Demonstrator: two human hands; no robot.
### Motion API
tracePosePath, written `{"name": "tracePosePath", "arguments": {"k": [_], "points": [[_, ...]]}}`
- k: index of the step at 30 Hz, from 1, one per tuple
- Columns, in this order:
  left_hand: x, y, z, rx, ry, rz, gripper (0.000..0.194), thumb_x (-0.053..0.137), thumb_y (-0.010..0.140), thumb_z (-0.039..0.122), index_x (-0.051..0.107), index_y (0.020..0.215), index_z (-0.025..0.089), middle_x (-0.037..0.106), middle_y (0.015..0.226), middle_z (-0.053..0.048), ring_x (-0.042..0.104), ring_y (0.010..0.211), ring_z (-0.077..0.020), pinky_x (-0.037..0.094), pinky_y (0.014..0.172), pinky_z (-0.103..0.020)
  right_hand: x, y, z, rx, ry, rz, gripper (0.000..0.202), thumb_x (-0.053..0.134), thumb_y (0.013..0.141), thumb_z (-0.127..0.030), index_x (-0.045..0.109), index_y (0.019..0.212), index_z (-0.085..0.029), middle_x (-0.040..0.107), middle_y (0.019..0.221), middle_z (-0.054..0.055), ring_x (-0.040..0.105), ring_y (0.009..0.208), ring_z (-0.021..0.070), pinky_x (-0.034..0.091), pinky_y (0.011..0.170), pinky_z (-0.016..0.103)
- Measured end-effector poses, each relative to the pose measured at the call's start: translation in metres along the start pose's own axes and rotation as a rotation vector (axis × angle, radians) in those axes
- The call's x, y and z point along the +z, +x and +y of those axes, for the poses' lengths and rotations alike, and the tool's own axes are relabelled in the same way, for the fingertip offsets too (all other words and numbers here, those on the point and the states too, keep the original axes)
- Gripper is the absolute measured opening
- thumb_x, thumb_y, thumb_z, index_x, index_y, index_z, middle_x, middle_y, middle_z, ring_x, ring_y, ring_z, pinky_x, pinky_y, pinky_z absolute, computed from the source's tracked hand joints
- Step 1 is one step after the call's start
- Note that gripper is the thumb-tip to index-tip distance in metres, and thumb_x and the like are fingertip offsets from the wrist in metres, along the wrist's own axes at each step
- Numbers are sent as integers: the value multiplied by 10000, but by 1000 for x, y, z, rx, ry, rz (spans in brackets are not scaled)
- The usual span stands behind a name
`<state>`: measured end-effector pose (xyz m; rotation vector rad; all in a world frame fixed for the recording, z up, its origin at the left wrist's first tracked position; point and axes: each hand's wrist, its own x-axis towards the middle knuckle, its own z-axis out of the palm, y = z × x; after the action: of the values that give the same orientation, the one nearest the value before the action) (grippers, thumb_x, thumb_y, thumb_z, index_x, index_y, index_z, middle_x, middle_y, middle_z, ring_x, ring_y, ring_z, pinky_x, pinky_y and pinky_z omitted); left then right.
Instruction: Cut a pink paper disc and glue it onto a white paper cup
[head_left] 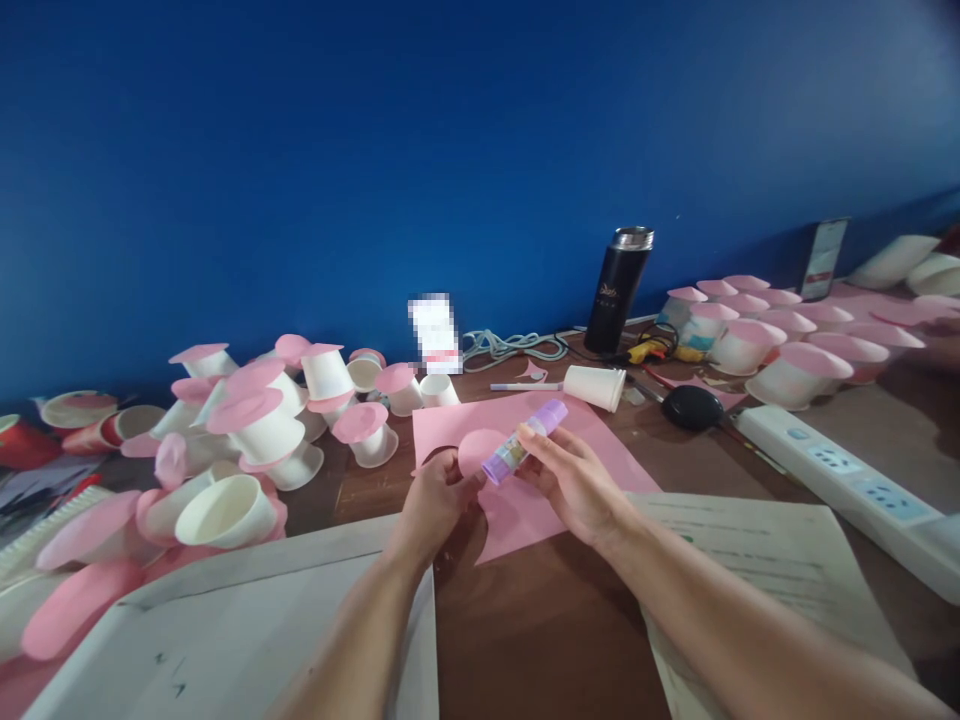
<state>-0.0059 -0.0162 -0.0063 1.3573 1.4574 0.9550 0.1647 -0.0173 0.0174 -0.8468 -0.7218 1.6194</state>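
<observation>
In the middle of the head view my right hand (574, 475) is wrapped round a purple glue stick (501, 460), which slants up to the right. My left hand (437, 495) pinches the edge of a small round pink paper piece (478, 450), just left of the glue stick's lower end. Whether the glue stick touches the paper piece I cannot tell. Beneath both hands lies a pink paper sheet (600, 455) with curved cut-outs along its edge. A white paper cup (596, 387) rests on its side at the sheet's far right corner.
Several paper cups with pink paper discs (259, 425) crowd the left; more stand at the right (802, 370). A black bottle (619, 290), a phone (436, 335), a cable (514, 347) and a power strip (847, 490) surround the work area. Printed paper (757, 560) lies front right.
</observation>
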Motion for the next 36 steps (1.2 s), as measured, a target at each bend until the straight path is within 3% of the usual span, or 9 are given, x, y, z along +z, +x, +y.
{"name": "tracePosePath", "arguments": {"k": [6, 12, 16, 21, 25, 30, 36], "points": [[4, -3, -2, 129, 355, 2, 150, 597, 759, 291, 583, 861, 182, 583, 721, 9, 529, 631, -139, 367, 591, -246, -2, 5, -1, 34, -100, 69, 365, 785, 639, -457, 630, 809, -173, 639, 787, 25, 579, 708, 139, 457, 654, 261], [7, -12, 4, 179, 638, 47, 326, 565, 773, 197, 540, 1098, 193, 626, 921, -56, 600, 763, -191, 408, 662, -287, -1, 5, 2, -12, -198, 29, 337, 744, 686, -467, 632, 808, -173, 659, 771, 30, 606, 721, 148, 463, 656, 262], [4, -13, 2, 241, 703, 134, 475, 602, 772, 228, 482, 1227, 162, 553, 1129, -129, 601, 933, -240, 456, 750, -333, -3, 5, -3, -126, -409, 76, 349, 718, 702, -497, 608, 789, -177, 607, 679, -2, 538, 595, 120, 395, 536, 239], [-3, -14, 14, 461, 538, 302, 239, 460, 907, 283, 595, 1084, 196, 582, 1071, -87, 582, 998, -204, 457, 839, -323, -5, 5, -3, -155, -495, 92, 398, 696, 700, -542, 570, 814, -182, 595, 687, -14, 452, 513, 92, 322, 457, 224], [-2, -18, 22, 575, 476, 206, 253, 513, 892, 385, 608, 1050, 211, 628, 994, -58, 588, 933, -185, 457, 808, -303, -4, 6, 1, -179, -485, 68, 393, 705, 697, -529, 588, 829, -179, 629, 733, 6, 513, 576, 115, 374, 507, 236], [4, -21, 20, 554, 613, 120, 269, 576, 844, 443, 605, 946, 196, 638, 869, -38, 576, 835, -200, 422, 741, -315, -2, 4, 5, -186, -466, -17, 346, 703, 719, -489, 616, 836, -174, 643, 776, 16, 567, 696, 144, 433, 635, 260], [1, -21, 23, 449, 612, 46, 259, 539, 860, 449, 583, 807, 199, 612, 778, -14, 568, 758, -181, 374, 665, -287, -1, 4, 7, -204, -485, -23, 360, 701, 721, -493, 617, 832, -161, 626, 764, 15, 560, 709, 148, 438, 652, 262]]}}
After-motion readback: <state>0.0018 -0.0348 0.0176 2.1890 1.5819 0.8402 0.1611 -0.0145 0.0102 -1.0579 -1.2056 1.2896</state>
